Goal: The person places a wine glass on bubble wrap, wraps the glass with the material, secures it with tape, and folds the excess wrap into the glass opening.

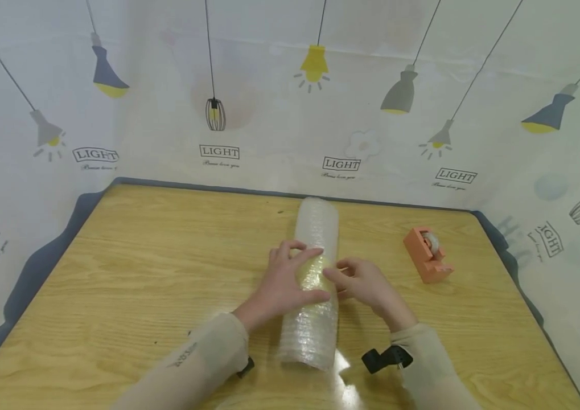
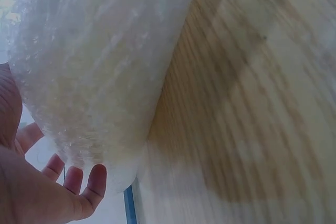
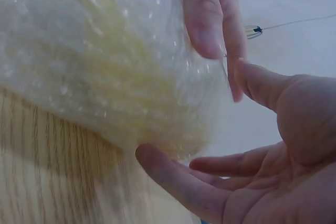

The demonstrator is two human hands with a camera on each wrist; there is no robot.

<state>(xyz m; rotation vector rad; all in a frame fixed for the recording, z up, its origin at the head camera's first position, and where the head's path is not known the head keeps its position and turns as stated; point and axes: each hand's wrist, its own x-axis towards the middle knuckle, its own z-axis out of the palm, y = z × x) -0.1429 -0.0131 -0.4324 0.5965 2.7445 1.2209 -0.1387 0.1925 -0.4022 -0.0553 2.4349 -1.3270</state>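
Note:
A long roll of bubble wrap (image 1: 315, 222) lies lengthwise on the table, something yellowish showing through its middle. In the head view my left hand (image 1: 282, 279) rests over the roll from the left, thumb and forefinger spread across its top. From the left wrist, its other fingertips (image 2: 96, 177) show loosely bent at the roll's side. My right hand (image 1: 366, 285) is at the roll's right side, thumb near the top and the other fingers lower down. The right wrist view shows this hand's thumb and fingers parted, one fingertip right at the wrap's lower edge.
An orange tape dispenser (image 1: 427, 256) with a roll of tape (image 1: 430, 241) stands on the wooden table (image 1: 167, 256), right of the bubble wrap. A pale curtain printed with lamps (image 1: 269, 125) hangs behind the table and along both sides.

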